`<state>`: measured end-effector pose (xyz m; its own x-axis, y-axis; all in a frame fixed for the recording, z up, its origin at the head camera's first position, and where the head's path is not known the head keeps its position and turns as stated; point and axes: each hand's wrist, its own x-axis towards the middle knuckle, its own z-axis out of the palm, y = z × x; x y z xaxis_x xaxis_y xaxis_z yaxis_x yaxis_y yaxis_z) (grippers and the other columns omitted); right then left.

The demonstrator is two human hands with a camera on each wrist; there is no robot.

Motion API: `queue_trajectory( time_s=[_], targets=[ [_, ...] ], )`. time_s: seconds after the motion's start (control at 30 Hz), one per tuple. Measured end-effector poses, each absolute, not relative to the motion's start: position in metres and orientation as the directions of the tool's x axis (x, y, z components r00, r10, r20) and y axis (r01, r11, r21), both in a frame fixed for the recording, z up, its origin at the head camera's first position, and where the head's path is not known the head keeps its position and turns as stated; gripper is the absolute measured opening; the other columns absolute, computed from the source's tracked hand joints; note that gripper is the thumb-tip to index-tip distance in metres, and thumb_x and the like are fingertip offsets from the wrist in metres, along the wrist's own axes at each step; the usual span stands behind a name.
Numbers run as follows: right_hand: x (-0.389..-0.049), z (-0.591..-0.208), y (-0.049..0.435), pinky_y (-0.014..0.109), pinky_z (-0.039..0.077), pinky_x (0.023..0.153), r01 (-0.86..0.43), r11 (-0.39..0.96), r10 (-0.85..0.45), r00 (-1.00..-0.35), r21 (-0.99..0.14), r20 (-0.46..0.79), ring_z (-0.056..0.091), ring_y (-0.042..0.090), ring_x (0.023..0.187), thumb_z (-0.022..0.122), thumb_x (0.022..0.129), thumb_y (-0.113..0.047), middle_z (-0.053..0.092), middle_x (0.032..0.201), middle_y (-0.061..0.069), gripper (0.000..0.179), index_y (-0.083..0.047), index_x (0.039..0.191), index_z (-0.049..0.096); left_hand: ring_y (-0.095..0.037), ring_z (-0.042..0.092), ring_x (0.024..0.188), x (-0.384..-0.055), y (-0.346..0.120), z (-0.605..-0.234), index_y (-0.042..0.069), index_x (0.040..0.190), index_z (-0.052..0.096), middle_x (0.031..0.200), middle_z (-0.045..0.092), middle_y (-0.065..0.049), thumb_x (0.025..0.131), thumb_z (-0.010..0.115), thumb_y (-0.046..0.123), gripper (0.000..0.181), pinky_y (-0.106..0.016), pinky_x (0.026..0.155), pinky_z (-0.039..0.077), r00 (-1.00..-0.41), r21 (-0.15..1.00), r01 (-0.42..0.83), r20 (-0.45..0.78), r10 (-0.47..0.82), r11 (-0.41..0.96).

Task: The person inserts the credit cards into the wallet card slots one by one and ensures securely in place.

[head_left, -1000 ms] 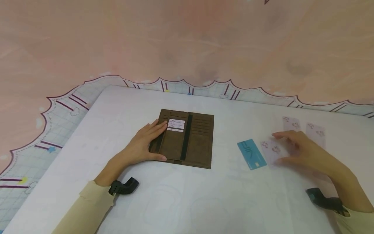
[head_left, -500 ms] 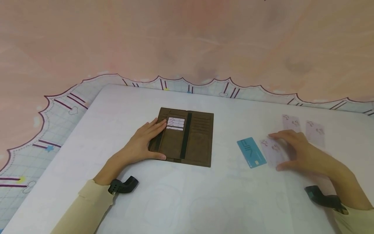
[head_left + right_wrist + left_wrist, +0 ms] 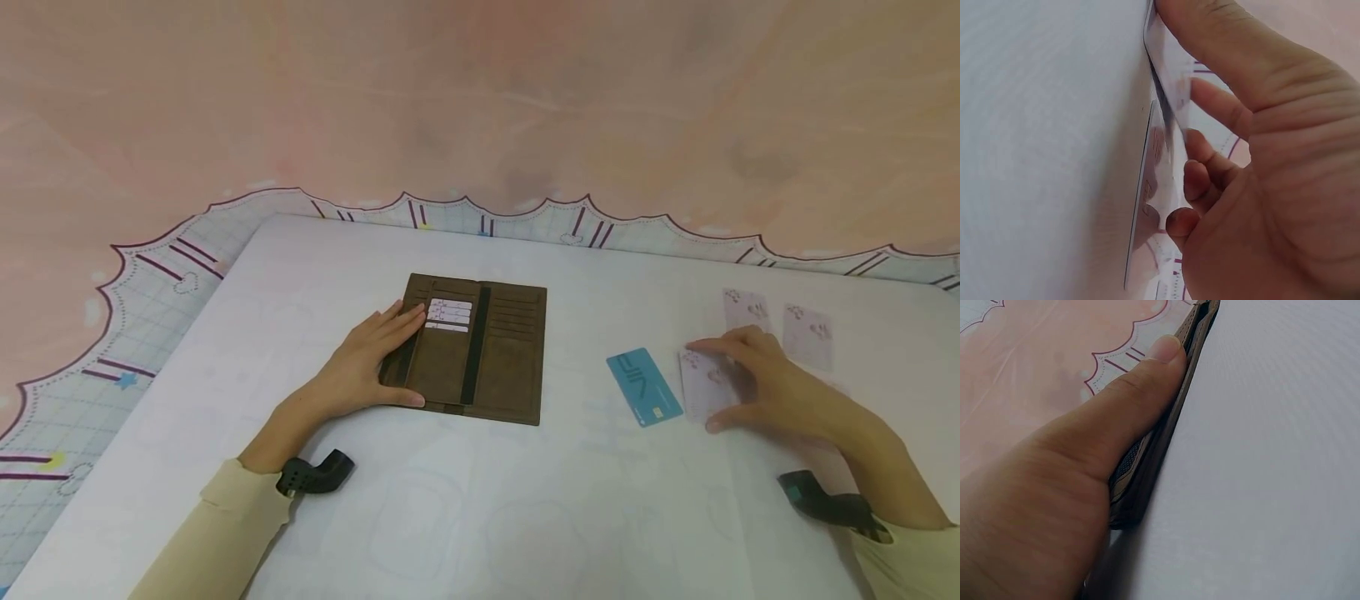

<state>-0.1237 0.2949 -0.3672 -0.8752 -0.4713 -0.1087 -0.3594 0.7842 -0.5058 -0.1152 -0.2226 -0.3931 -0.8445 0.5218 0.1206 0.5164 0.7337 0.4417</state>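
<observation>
- The brown wallet (image 3: 442,362) lies unfolded on the white tabletop (image 3: 562,500), a matte, leather-like rectangle with stitched edges, stepped slots and dark lengthwise bands.
- White card edges (image 3: 448,315) with purple marks show in its left-hand slots, stacked in narrow strips.
- The pale card (image 3: 702,392) is thin and smooth, with rounded corners and small purple figures.
- The blue card (image 3: 643,387) is a flat oblong with a small chip and large dark lettering, lying at a slant.
- The left hand (image 3: 367,358) rests on the wallet's left side, fingers extended and grasping nothing, the thumb along the near edge.
- The right hand (image 3: 780,392) pinches the pale card between thumb and fingers; the right wrist view shows it tilted off the tabletop.
- The blue card lies between the two hands, untouched, just beside the pale card.
- Two patterned cards (image 3: 808,337) lie beyond the right hand.
</observation>
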Motion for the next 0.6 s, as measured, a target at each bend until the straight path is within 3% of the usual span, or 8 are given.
queue_trajectory(
  time_s=[0.1,0.17,0.3,0.4,0.6],
  targets=[
    [-0.1229,-0.3662,0.2934,0.052,0.040,0.088,-0.330,0.803,-0.441,-0.889,-0.497,-0.123,0.033,0.033,0.112,0.085,0.061,-0.052,0.035,0.123,0.012,0.088,-0.021,0.136,0.049,-0.028,0.008,0.145,-0.1151,-0.2226,-0.3926,0.008,0.152,0.025,0.157,0.023,-0.006,0.068,0.081,0.052,0.109,-0.047,0.116,0.005,-0.845,0.441,0.515,0.119,0.521,0.735],
    [-0.1218,-0.3654,0.2926,0.040,0.042,0.091,-0.319,0.812,-0.425,-0.897,-0.489,-0.120,0.034,0.031,0.111,0.084,0.062,-0.053,0.035,0.122,0.011,0.087,-0.023,0.135,0.048,-0.028,0.008,0.145,-0.1152,-0.2226,-0.3927,0.008,0.152,0.025,0.157,0.023,-0.006,0.069,0.080,0.053,0.109,-0.047,0.116,0.005,-0.845,0.441,0.515,0.117,0.521,0.736],
    [-0.1203,-0.3643,0.2917,0.040,0.040,0.093,-0.295,0.795,-0.413,-0.903,-0.530,-0.117,0.034,0.033,0.112,0.084,0.064,-0.050,0.034,0.126,0.013,0.089,-0.018,0.135,0.042,-0.028,0.007,0.145,-0.1149,-0.2224,-0.3918,0.007,0.152,0.026,0.157,0.022,-0.006,0.069,0.080,0.053,0.109,-0.048,0.116,0.005,-0.844,0.446,0.515,0.115,0.523,0.732],
    [-0.1201,-0.3632,0.2913,0.061,0.036,0.095,-0.244,0.782,-0.395,-0.906,-0.574,-0.153,0.035,0.038,0.115,0.084,0.066,-0.047,0.034,0.133,0.017,0.094,-0.014,0.138,0.033,-0.028,0.007,0.145,-0.1147,-0.2222,-0.3913,0.007,0.151,0.026,0.157,0.023,-0.007,0.068,0.081,0.053,0.109,-0.048,0.116,0.005,-0.844,0.448,0.515,0.114,0.525,0.731],
    [-0.1233,-0.3596,0.2906,0.068,0.032,0.097,-0.178,0.805,-0.360,-0.905,-0.566,-0.228,0.038,0.041,0.118,0.078,0.075,-0.049,0.036,0.140,0.021,0.088,-0.027,0.144,0.029,-0.028,0.008,0.145,-0.1145,-0.2225,-0.3917,0.006,0.151,0.026,0.157,0.023,-0.007,0.069,0.080,0.053,0.109,-0.048,0.116,0.006,-0.846,0.448,0.511,0.111,0.521,0.734]
  ],
)
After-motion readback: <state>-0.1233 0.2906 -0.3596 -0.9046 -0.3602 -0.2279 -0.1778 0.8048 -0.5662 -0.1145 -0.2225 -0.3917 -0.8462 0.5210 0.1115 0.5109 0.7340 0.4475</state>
